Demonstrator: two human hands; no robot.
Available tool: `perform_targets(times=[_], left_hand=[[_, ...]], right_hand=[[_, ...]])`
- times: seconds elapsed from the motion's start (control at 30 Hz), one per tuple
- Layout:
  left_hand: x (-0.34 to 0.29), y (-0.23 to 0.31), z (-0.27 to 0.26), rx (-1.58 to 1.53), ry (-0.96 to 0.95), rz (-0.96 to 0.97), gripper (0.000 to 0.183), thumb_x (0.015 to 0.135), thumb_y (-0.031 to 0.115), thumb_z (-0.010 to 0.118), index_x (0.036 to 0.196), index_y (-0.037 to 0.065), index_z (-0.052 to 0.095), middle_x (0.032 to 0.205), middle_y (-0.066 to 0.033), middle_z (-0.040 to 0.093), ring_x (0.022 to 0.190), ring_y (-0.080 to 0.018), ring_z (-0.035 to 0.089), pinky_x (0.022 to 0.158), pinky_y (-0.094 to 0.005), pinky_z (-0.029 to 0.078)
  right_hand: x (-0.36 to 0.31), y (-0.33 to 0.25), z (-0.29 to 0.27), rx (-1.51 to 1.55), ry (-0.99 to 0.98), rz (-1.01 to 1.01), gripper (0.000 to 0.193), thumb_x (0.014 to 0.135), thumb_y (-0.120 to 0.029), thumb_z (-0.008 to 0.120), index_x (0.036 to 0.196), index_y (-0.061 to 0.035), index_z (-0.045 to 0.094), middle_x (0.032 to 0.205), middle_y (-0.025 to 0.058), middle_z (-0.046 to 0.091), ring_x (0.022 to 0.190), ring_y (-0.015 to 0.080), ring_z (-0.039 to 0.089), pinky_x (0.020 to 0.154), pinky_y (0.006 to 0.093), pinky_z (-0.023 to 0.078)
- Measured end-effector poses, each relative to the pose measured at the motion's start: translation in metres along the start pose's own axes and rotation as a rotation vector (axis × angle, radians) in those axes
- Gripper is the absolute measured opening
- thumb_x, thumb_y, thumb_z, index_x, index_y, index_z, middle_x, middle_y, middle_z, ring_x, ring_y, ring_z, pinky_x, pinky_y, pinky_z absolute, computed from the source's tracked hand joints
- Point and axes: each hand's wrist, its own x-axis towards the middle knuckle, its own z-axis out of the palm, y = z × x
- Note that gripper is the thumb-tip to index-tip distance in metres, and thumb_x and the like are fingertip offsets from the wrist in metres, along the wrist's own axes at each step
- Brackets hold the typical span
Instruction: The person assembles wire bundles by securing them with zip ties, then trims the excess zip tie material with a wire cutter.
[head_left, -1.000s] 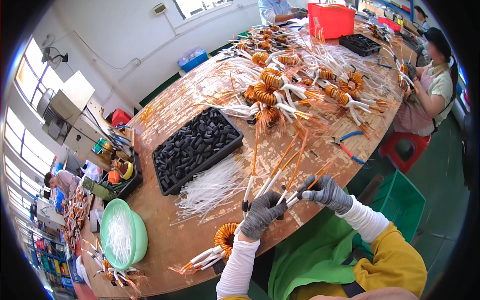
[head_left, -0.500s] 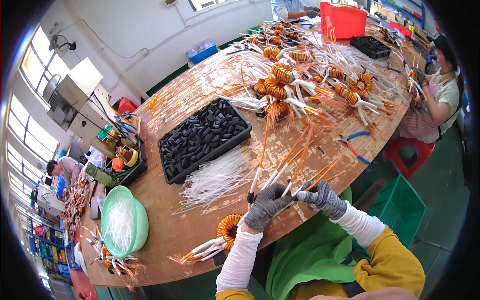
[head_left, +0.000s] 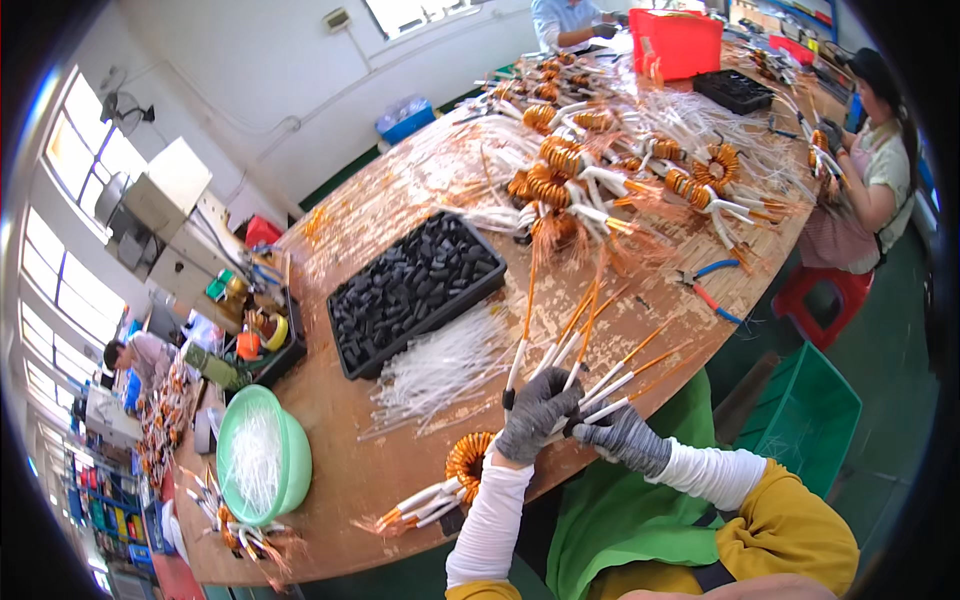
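Note:
My left hand (head_left: 538, 412), in a grey glove, is closed round white-sleeved wires (head_left: 600, 388) whose bare copper ends fan out away from me. Close beside it my right hand (head_left: 624, 440), gloved alike, pinches the lower part of the same bundle. A small black piece shows at its fingertips; whether it sits on a wire I cannot tell. Another black sleeve (head_left: 509, 399) sits on a wire at the left of the bundle. By my left wrist lies an orange copper-wound ring coil (head_left: 468, 464), with more white-sleeved leads (head_left: 425, 503) pointing left.
A black tray (head_left: 415, 292) of short black tubes stands ahead, with loose white ties (head_left: 440, 375) before it. Left is a green bowl (head_left: 293, 455) of white ties. Pliers (head_left: 712, 290) lie right of several piled coils (head_left: 560, 185). Co-workers sit at the far side and right.
My right hand has moved down and left along the wires, closer to my left hand. More wire length now shows beyond it. The whole view has shifted slightly.

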Motion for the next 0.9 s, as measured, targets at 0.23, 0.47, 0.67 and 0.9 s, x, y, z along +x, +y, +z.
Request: perform_targets(times=[0.23,0.47,0.67,0.9], left_hand=[[-0.005,-0.008,0.01,0.184,-0.045,0.006,0.016,0.089,0.016,0.055,0.092,0.001,0.053,0.077,-0.0069,0.059,0.065,-0.0107,0.055,0.058,-0.0244,0.046],[-0.001,-0.01,0.011,0.081,-0.047,-0.033,0.013,0.09,0.013,0.053,0.093,0.0,0.051,0.075,-0.0075,0.056,0.061,-0.0124,0.051,0.054,-0.0243,0.042],[0.0,-0.006,0.015,0.182,-0.006,-0.061,0.016,0.09,0.015,0.055,0.094,0.0,0.052,0.076,-0.0056,0.057,0.064,-0.0103,0.052,0.056,-0.0225,0.042],[-0.003,-0.008,0.017,0.201,-0.032,-0.05,0.02,0.09,0.02,0.056,0.095,0.0,0.056,0.079,-0.0039,0.06,0.069,-0.009,0.057,0.064,-0.021,0.048]], right_hand=[[-0.011,0.001,-0.017,-0.164,-0.365,0.362,0.026,0.082,-0.034,0.064,0.077,-0.0087,0.062,0.058,-0.0046,0.052,0.042,0.0037,0.043,0.038,0.0174,0.033],[-0.002,-0.063,-0.093,0.26,0.167,-0.318,0.04,0.088,-0.045,0.052,0.095,-0.0072,0.062,0.065,-0.0067,0.051,0.049,0.0024,0.046,0.042,0.0158,0.035],[0.051,-0.094,-0.129,0.512,0.346,-0.48,0.044,0.089,-0.049,0.049,0.097,-0.0084,0.062,0.065,-0.0055,0.052,0.05,0.0037,0.046,0.044,0.0194,0.039],[0.077,-0.086,-0.146,0.472,0.384,-0.506,0.051,0.089,-0.053,0.045,0.1,-0.0059,0.062,0.068,-0.0045,0.054,0.054,0.0047,0.05,0.049,0.0204,0.045]])
